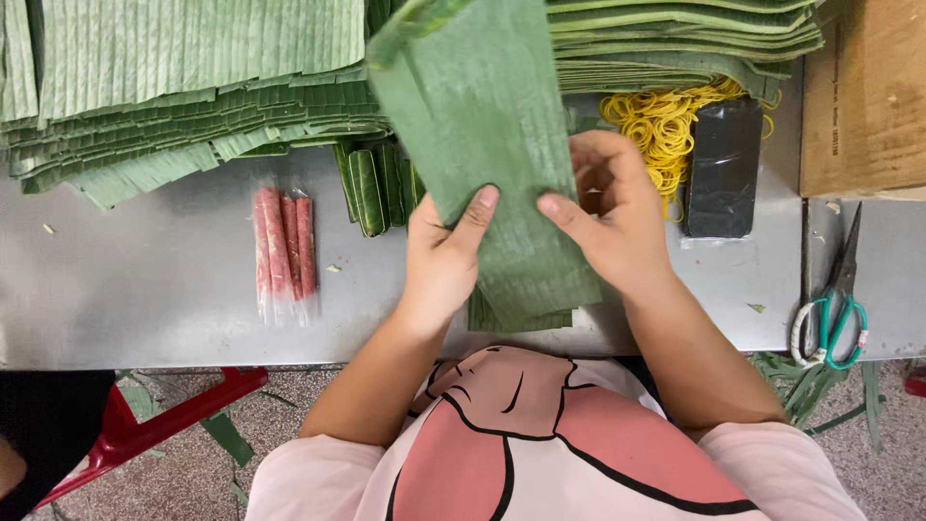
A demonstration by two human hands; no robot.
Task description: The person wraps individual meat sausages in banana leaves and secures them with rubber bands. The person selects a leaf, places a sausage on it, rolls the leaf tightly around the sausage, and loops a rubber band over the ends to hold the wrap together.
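Note:
A stack of long green banana-leaf strips (487, 135) is held up over the grey metal table (145, 289). My left hand (444, 256) grips its lower left edge, thumb pressed on the top strip. On the right side, my right hand (608, 212) holds the stack, thumb on top and fingers curled behind. Just left of the strips lie several rolled green leaf parcels (371, 188). Three pink sausage sticks in clear wrap (283, 253) lie on the table further left.
Piles of cut banana leaves (174, 87) fill the table's back. A heap of yellow rubber bands (666, 121) and a black phone (721, 166) sit at the right, a cardboard box (863, 92) beyond. Green-handled scissors (834, 314) lie at the right. A red stool frame (145, 425) stands below.

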